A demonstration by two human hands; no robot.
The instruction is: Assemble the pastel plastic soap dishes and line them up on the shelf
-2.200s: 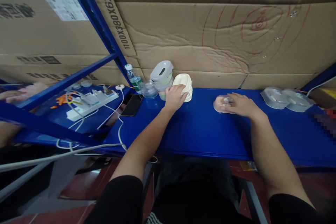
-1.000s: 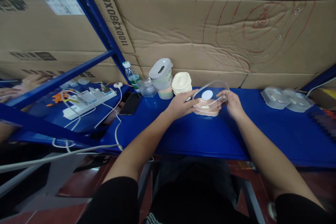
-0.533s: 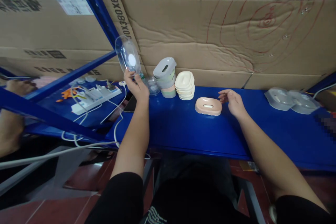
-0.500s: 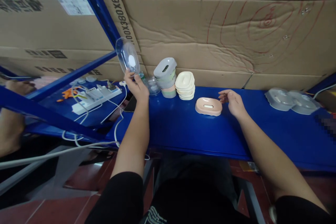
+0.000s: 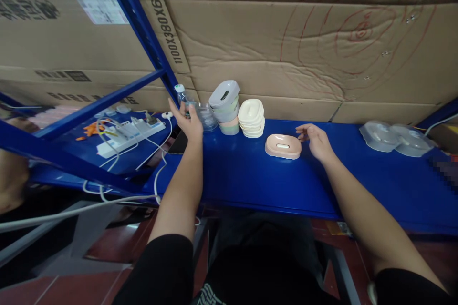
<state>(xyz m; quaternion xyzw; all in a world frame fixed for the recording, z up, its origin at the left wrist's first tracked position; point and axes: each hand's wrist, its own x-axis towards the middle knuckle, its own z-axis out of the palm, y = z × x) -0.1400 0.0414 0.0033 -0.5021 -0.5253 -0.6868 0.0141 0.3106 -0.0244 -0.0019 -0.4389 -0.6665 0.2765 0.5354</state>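
My left hand (image 5: 189, 123) is raised at the back left of the blue table, thumb and fingers spread apart. Just beyond it are clear plastic dishes (image 5: 208, 118), partly hidden by the hand, and a capped clear bottle (image 5: 180, 91). My right hand (image 5: 315, 140) hovers with loosely stretched fingers at the right end of a pink soap dish (image 5: 283, 146); whether the fingertips touch it I cannot tell. Between the hands stand a stack of cream dishes (image 5: 252, 118) and a taller stack of grey, green and pink dishes (image 5: 225, 105).
Two translucent lidded containers (image 5: 395, 138) sit at the right on the blue table (image 5: 246, 181). A blue metal post (image 5: 138, 19) and a white power strip (image 5: 130, 136) with cables are at the left. Cardboard (image 5: 250, 47) backs the table. Another person's arm (image 5: 12, 167) shows far left.
The clear plastic dish that my left hand held up has come down among the clear dishes, and the fingers have let go. My right hand has hardly moved.
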